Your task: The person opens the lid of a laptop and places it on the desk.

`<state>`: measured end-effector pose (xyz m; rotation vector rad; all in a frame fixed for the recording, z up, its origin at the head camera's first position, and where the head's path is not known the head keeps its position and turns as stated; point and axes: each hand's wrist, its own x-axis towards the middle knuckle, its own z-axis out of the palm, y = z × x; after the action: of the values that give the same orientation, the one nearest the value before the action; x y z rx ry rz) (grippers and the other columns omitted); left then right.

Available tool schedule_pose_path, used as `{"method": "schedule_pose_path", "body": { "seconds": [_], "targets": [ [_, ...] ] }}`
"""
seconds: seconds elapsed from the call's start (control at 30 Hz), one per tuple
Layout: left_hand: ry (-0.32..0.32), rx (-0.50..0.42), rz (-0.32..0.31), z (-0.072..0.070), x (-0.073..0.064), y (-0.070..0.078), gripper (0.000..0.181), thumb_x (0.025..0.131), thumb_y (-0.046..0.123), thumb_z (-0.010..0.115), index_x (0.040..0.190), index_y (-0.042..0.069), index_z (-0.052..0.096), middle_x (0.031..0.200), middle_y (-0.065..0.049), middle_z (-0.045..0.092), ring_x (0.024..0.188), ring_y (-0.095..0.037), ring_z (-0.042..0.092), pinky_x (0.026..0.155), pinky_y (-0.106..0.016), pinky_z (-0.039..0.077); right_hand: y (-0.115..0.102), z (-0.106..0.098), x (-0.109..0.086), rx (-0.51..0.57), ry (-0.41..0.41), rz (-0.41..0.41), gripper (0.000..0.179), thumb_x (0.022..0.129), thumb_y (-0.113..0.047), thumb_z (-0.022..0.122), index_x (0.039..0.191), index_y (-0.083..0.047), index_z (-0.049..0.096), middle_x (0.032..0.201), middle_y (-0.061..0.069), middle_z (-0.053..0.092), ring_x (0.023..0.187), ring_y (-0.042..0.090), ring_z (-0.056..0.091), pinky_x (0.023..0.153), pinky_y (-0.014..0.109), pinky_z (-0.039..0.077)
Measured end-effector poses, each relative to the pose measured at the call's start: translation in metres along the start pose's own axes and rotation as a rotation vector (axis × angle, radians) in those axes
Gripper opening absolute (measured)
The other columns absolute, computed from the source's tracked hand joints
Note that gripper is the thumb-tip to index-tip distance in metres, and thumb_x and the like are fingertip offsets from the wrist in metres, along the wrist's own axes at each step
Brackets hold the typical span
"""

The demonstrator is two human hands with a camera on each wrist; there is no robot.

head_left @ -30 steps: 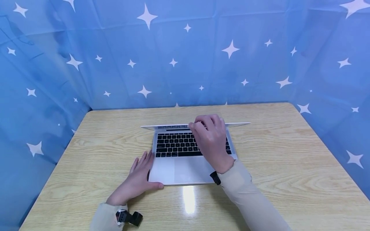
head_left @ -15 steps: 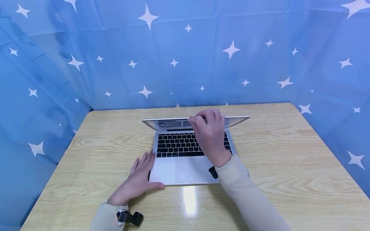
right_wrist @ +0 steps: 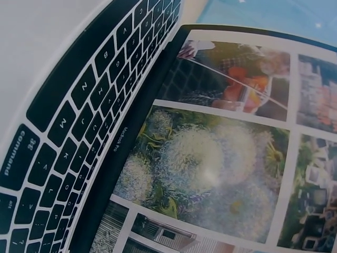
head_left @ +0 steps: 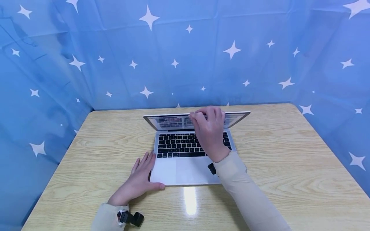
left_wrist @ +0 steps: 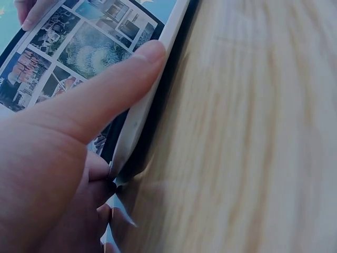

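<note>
A silver laptop (head_left: 163,171) with black keys (head_left: 180,146) lies on the table, its lid (head_left: 167,122) raised at an angle. My right hand (head_left: 210,131) pinches the lid's top edge near the middle, covering part of the screen and keyboard. In the right wrist view the screen (right_wrist: 200,158) shows a grid of photos beside the keyboard (right_wrist: 89,105); the hand itself is out of that view. My left hand (head_left: 140,178) rests at the laptop's front left corner, fingers extended along its side, and the thumb (left_wrist: 116,87) touches its front edge.
The light wood table (head_left: 289,154) extends around the laptop. Behind and beside it hangs a blue cloth (head_left: 185,77) with white stars. A small black camera (head_left: 131,218) is worn on the left wrist.
My right hand has moved up and away from me with the lid's top edge, opening the lid wider. More of the screen shows. The left hand stays in place.
</note>
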<state>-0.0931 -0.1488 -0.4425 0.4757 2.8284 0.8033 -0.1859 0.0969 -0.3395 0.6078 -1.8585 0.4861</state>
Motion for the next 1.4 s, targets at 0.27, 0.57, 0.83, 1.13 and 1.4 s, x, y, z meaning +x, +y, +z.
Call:
{"method": "schedule_pose_path", "body": {
  "seconds": [0.27, 0.57, 0.83, 1.13, 1.4],
  "targets": [
    [0.007, 0.0, 0.007, 0.0, -0.001, -0.001, 0.118, 0.059, 0.069, 0.063, 0.142, 0.002, 0.012, 0.147, -0.013, 0.008, 0.135, -0.026, -0.001, 0.105, -0.047, -0.006, 0.002, 0.004, 0.0, -0.003, 0.01, -0.004, 0.013, 0.082, -0.015, 0.064, 0.079, -0.007, 0.055, 0.084, 0.009, 0.051, 0.08, 0.029, 0.045, 0.067, 0.043, 0.033],
    [0.003, 0.006, -0.005, -0.001, -0.002, -0.001, 0.118, 0.059, 0.068, 0.063, 0.142, 0.002, 0.012, 0.147, -0.012, 0.009, 0.135, -0.026, -0.001, 0.105, -0.047, -0.007, 0.003, 0.007, -0.004, 0.006, -0.014, -0.009, 0.01, 0.082, -0.014, 0.064, 0.087, -0.007, 0.059, 0.091, 0.009, 0.053, 0.086, 0.029, 0.045, 0.07, 0.043, 0.034],
    [-0.001, 0.025, -0.001, 0.0, -0.001, -0.002, 0.118, 0.059, 0.069, 0.063, 0.142, 0.002, 0.011, 0.147, -0.012, 0.008, 0.135, -0.025, -0.001, 0.105, -0.046, -0.007, 0.007, 0.009, -0.009, 0.006, -0.052, -0.035, 0.017, 0.081, -0.012, 0.058, 0.096, -0.006, 0.058, 0.1, 0.011, 0.052, 0.093, 0.031, 0.043, 0.075, 0.046, 0.032],
    [-0.01, 0.0, 0.0, -0.002, -0.001, 0.001, 0.116, 0.061, 0.065, 0.065, 0.141, 0.001, 0.012, 0.147, -0.012, 0.009, 0.135, -0.025, -0.001, 0.105, -0.046, -0.007, 0.013, 0.012, -0.008, -0.004, -0.073, -0.051, 0.027, 0.079, -0.007, 0.049, 0.105, -0.006, 0.056, 0.104, 0.012, 0.05, 0.095, 0.031, 0.041, 0.078, 0.047, 0.032],
    [-0.01, -0.006, -0.007, -0.002, 0.0, 0.002, 0.116, 0.06, 0.065, 0.065, 0.142, 0.002, 0.012, 0.147, -0.011, 0.008, 0.135, -0.025, -0.002, 0.105, -0.046, -0.007, 0.017, 0.016, -0.006, -0.008, -0.047, -0.06, 0.029, 0.078, 0.0, 0.047, 0.105, -0.007, 0.055, 0.104, 0.013, 0.051, 0.095, 0.031, 0.041, 0.074, 0.047, 0.032]
  ]
}}
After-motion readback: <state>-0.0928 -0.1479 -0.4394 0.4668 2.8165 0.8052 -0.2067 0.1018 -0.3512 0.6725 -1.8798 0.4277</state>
